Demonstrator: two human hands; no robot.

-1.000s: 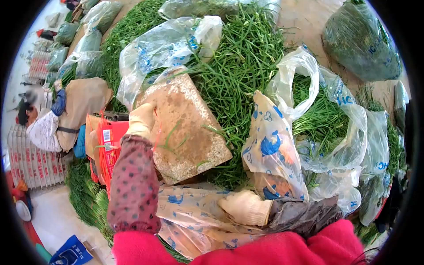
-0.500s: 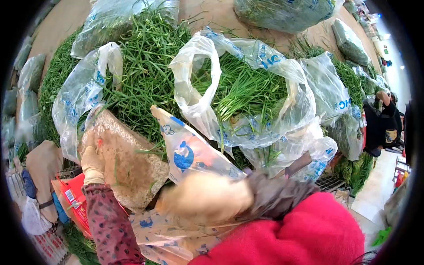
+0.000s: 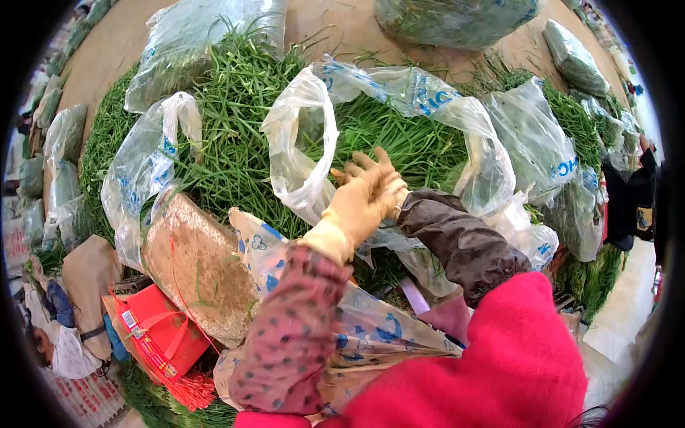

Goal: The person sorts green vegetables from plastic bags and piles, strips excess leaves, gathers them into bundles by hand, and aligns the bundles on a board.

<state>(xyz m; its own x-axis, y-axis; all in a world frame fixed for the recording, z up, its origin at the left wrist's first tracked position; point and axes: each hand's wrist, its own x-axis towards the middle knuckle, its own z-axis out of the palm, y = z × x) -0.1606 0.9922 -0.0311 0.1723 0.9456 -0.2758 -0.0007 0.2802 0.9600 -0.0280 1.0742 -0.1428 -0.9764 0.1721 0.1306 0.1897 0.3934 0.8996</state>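
Observation:
Both hands wear pale gloves and meet at the mouth of a clear plastic bag [image 3: 492, 167] that holds green stalks [image 3: 399, 139]. My left hand [image 3: 360, 200] lies over the near side of the stalks with its fingers apart. My right hand [image 3: 389, 191] is against it, largely covered by it, so its fingers and anything in them are hard to make out. Below the hands, a plastic sheet with blue prints [image 3: 378, 332] spreads over my lap. To the left sits a stained board-like block [image 3: 200, 267].
A red box [image 3: 168, 332] with a tassel is at the lower left. Loose greens [image 3: 235, 135] heap behind the block. Filled bags [image 3: 457, 21] lie on the floor at the back. A person in dark clothes [image 3: 628, 192] is at the right edge, another at the lower left.
The view has turned right. My left hand has left the block and moved to the bag of stalks. My right hand has moved forward from the printed plastic to meet it.

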